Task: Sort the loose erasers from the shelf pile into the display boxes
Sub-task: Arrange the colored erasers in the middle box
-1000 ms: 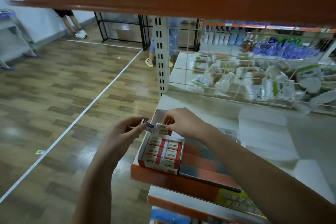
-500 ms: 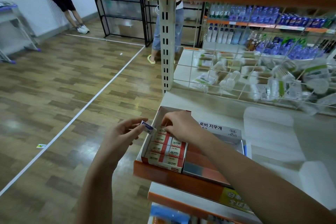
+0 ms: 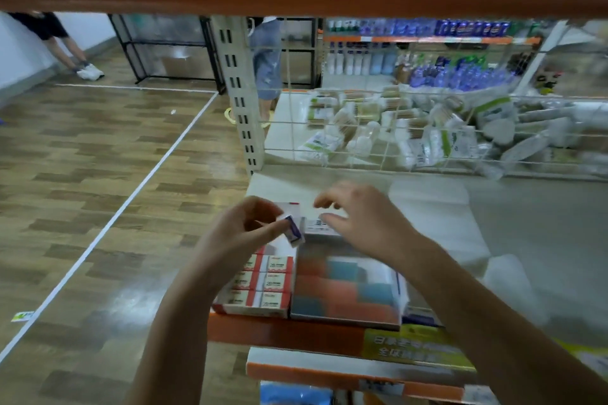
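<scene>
Head view: a small white eraser with a blue-purple sleeve [image 3: 293, 231] is pinched by the left hand [image 3: 245, 233] above the red-and-white cardboard display box [image 3: 260, 286] at the shelf's front left corner; the right hand [image 3: 362, 217] hovers loosely spread, gripping nothing.

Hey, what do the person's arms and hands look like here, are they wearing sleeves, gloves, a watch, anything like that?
Both forearms are bare right up to the frame's edge, with no sleeve showing. The left hand and the right hand wear no gloves, and no watch, bracelet or ring shows on either. The picture is blurred by motion, so small items such as a thin ring could be missed.
</scene>
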Demonstrator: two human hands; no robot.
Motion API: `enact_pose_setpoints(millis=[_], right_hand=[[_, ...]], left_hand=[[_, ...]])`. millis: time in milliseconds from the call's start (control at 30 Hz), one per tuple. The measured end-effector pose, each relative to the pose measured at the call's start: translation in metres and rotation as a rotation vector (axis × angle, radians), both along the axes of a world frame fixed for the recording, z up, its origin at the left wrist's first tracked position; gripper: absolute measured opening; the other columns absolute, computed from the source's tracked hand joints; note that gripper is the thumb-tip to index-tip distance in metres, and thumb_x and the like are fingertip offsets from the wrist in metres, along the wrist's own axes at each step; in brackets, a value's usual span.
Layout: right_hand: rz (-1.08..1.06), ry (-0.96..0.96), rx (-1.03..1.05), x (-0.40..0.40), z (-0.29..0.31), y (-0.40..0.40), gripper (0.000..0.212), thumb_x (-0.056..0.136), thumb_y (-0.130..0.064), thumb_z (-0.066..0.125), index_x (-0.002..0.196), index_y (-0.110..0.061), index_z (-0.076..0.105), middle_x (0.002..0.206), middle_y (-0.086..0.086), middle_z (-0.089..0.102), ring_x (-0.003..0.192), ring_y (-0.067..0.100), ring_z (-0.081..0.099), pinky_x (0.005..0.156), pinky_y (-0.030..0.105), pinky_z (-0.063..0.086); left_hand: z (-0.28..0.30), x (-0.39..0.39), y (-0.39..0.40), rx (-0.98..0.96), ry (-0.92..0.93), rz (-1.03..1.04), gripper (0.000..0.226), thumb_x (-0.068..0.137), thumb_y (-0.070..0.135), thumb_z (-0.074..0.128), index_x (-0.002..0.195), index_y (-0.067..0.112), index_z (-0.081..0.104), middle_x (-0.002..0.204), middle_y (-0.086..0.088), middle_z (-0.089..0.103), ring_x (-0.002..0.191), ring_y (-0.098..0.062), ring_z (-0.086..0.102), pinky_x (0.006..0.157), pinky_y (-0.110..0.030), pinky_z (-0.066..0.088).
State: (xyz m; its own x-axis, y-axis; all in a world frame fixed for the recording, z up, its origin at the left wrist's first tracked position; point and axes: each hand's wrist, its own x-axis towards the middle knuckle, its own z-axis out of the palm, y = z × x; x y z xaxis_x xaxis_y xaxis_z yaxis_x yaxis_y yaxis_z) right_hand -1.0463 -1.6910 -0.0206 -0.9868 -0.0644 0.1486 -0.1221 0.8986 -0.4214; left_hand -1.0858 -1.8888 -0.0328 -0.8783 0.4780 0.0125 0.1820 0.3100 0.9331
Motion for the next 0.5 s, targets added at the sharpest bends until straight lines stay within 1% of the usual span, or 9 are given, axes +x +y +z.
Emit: enact_pose_setpoints(millis=[33,100,167,233,300,367,400,500], right_hand=[[-0.051,0.005,-0.007,0.013,0.006,0.017,0.020,0.089,-0.024,0.059,0.107,-0.022,0.065,0.104,-0.008,0.063,0.092,0.008,0.054,0.079,0.023,0.041],[-0.153,-0.005,0.015,0.040,0.012,0.051,0.019,0.087,-0.025,0.061,0.106,-0.023,0.065,0.097,-0.011,0.060,0.084,0.003,0.052,0.075,0.019,0.038],[-0.265,-0.023,0.042,0.066,0.014,0.079,0.018,0.086,-0.025,0.063,0.104,-0.022,0.065,0.093,-0.011,0.057,0.079,0.003,0.052,0.072,0.019,0.037],[-0.370,-0.043,0.067,0.091,0.013,0.101,0.018,0.086,-0.025,0.064,0.104,-0.021,0.065,0.092,-0.011,0.054,0.076,0.004,0.052,0.070,0.019,0.036],[-0.462,-0.063,0.092,0.111,0.010,0.117,0.019,0.085,-0.026,0.066,0.103,-0.020,0.064,0.090,-0.012,0.049,0.074,0.005,0.051,0.068,0.019,0.034],[-0.550,-0.079,0.111,0.128,0.006,0.128,0.019,0.084,-0.026,0.066,0.102,-0.019,0.065,0.090,-0.011,0.047,0.074,0.007,0.052,0.067,0.021,0.033],[-0.593,-0.083,0.115,0.134,0.004,0.133,0.018,0.084,-0.025,0.067,0.101,-0.019,0.065,0.092,-0.010,0.048,0.074,0.009,0.053,0.067,0.021,0.033],[-0.685,-0.079,0.104,0.150,-0.002,0.142,0.015,0.082,-0.025,0.069,0.095,-0.017,0.066,0.096,-0.008,0.049,0.074,0.013,0.058,0.067,0.022,0.036]], left_hand=[[0.002,0.000,0.015,-0.015,0.041,-0.063,0.029,0.066,0.047,0.065,0.086,0.026,0.064,0.078,0.010,0.069,0.065,-0.002,0.062,0.056,-0.015,0.046],[0.006,0.002,0.046,-0.028,0.110,-0.168,0.016,0.071,0.043,0.069,0.081,0.031,0.065,0.075,0.016,0.068,0.060,0.004,0.058,0.052,-0.011,0.043],[0.011,0.006,0.079,-0.061,0.185,-0.278,0.007,0.076,0.037,0.071,0.076,0.036,0.065,0.074,0.022,0.066,0.057,0.006,0.055,0.050,-0.009,0.041],[0.016,0.012,0.111,-0.125,0.249,-0.420,0.007,0.078,0.037,0.069,0.076,0.041,0.064,0.076,0.027,0.065,0.060,0.005,0.057,0.053,-0.011,0.044],[0.019,0.020,0.140,-0.173,0.267,-0.552,0.006,0.079,0.039,0.068,0.079,0.043,0.063,0.078,0.025,0.065,0.067,0.004,0.059,0.059,-0.013,0.047],[0.018,0.029,0.165,-0.226,0.277,-0.656,0.004,0.079,0.041,0.067,0.081,0.043,0.063,0.079,0.023,0.065,0.070,0.006,0.059,0.060,-0.011,0.044],[0.016,0.033,0.177,-0.258,0.284,-0.707,0.005,0.080,0.042,0.066,0.084,0.041,0.064,0.082,0.021,0.065,0.071,0.007,0.058,0.060,-0.009,0.042],[0.007,0.045,0.206,-0.354,0.314,-0.863,0.016,0.082,0.040,0.065,0.094,0.030,0.067,0.087,0.016,0.065,0.071,0.010,0.056,0.062,-0.007,0.043]])
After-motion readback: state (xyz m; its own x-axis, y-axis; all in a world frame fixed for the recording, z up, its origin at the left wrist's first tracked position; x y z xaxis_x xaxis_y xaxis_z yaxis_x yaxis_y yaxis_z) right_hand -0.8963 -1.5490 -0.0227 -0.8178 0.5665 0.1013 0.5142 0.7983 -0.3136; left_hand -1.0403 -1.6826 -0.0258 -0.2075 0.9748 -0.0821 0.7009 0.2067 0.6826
